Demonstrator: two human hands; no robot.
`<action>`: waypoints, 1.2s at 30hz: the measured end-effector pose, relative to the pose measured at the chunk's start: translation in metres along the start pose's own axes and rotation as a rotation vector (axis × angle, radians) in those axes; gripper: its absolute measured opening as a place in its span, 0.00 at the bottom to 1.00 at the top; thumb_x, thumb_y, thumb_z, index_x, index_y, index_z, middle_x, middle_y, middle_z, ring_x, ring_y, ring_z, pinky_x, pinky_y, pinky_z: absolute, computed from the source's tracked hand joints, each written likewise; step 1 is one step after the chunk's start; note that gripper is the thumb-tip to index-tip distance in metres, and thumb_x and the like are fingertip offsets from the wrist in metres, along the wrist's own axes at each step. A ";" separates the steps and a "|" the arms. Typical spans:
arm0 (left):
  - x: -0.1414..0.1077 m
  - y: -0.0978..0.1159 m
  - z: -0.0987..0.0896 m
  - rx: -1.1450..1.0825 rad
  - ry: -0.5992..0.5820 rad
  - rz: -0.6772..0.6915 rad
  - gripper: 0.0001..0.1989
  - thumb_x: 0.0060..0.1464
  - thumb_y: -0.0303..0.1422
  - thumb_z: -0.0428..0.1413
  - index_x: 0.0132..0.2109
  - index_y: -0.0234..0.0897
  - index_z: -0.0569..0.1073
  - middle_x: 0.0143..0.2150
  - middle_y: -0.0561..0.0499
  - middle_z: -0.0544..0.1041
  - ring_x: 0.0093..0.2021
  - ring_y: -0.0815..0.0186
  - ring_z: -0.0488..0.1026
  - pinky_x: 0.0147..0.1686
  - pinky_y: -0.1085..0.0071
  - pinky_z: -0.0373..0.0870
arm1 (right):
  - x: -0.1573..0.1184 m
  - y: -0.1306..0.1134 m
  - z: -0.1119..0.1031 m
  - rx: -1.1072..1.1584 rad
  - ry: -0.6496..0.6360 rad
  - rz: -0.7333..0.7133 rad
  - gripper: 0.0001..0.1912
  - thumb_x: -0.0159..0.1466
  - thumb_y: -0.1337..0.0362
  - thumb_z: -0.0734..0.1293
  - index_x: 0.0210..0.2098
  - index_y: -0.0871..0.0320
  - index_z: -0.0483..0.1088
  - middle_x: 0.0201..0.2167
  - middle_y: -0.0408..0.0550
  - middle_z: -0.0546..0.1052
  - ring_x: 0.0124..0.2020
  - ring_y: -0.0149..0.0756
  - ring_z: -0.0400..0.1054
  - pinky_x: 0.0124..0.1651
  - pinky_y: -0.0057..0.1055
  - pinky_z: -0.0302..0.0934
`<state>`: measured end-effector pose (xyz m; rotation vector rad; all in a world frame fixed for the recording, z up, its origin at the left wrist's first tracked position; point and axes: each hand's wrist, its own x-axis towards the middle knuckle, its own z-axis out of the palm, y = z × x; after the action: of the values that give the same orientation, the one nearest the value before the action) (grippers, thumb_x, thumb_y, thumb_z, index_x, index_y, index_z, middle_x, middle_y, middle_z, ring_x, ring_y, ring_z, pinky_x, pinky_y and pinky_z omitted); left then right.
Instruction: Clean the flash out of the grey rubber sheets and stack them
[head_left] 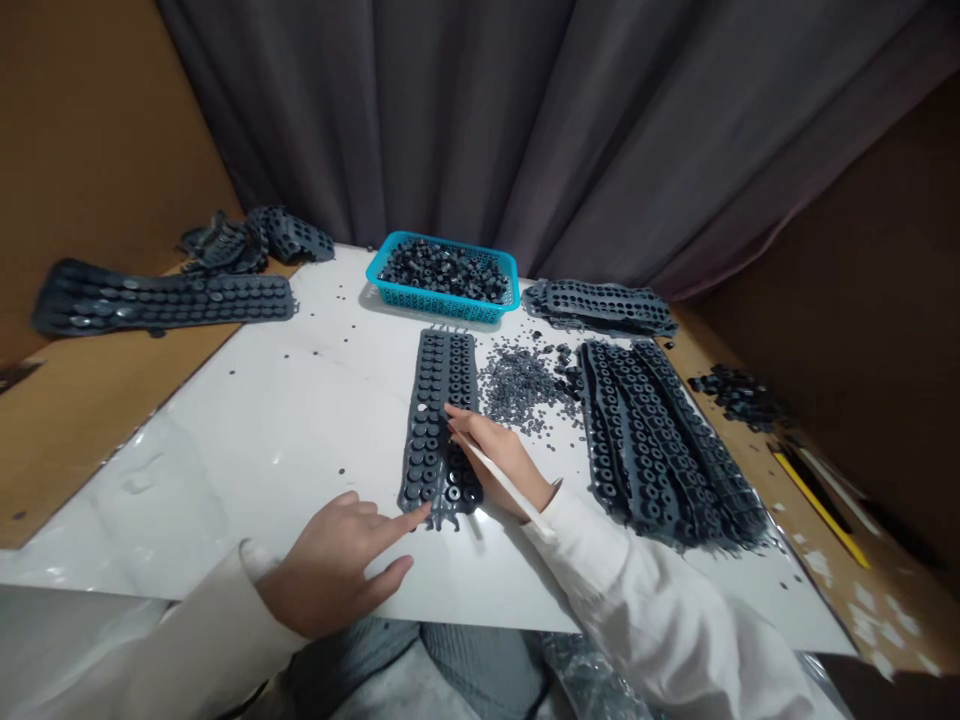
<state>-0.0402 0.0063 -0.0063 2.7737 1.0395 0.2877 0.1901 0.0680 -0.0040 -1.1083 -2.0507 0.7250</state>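
A black moulded rubber sheet (429,385) with rows of round ring-like parts lies lengthwise before me on the white tabletop. One small hole in it shows white near its left side. My right hand (506,460) rests over the sheet's right half, closed around a thin white stick (511,490) that slants back towards my wrist. The stick's working tip is hidden by my fingers. At the sheet's near edge, my left hand (341,555) touches a corner with its outstretched index finger; the thumb is apart and nothing is held.
A blue basket (442,302) full of small black parts stands behind the sheet. Tiny grey discs (517,380) lie scattered right of it. More moulded sheets (652,440) are stacked at right, others (172,303) at left. A yellow tool (821,508) lies on the right-hand cardboard.
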 end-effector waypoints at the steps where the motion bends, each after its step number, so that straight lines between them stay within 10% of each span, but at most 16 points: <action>1: 0.000 0.000 0.000 -0.004 0.004 0.001 0.20 0.56 0.32 0.50 0.56 0.37 0.65 0.27 0.54 0.74 0.28 0.63 0.73 0.33 0.64 0.59 | 0.001 -0.002 -0.001 0.015 -0.008 -0.004 0.09 0.67 0.64 0.57 0.43 0.55 0.67 0.52 0.53 0.72 0.54 0.39 0.67 0.53 0.39 0.64; 36: -0.001 -0.002 0.002 0.000 0.015 0.028 0.20 0.57 0.34 0.48 0.57 0.37 0.63 0.27 0.55 0.74 0.27 0.63 0.72 0.32 0.64 0.58 | 0.012 -0.004 -0.010 0.030 -0.182 -0.114 0.05 0.66 0.66 0.60 0.38 0.58 0.67 0.43 0.56 0.76 0.50 0.39 0.68 0.48 0.36 0.65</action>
<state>-0.0417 0.0074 -0.0084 2.7926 1.0045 0.3122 0.1912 0.0778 0.0083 -0.9288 -2.2283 0.8217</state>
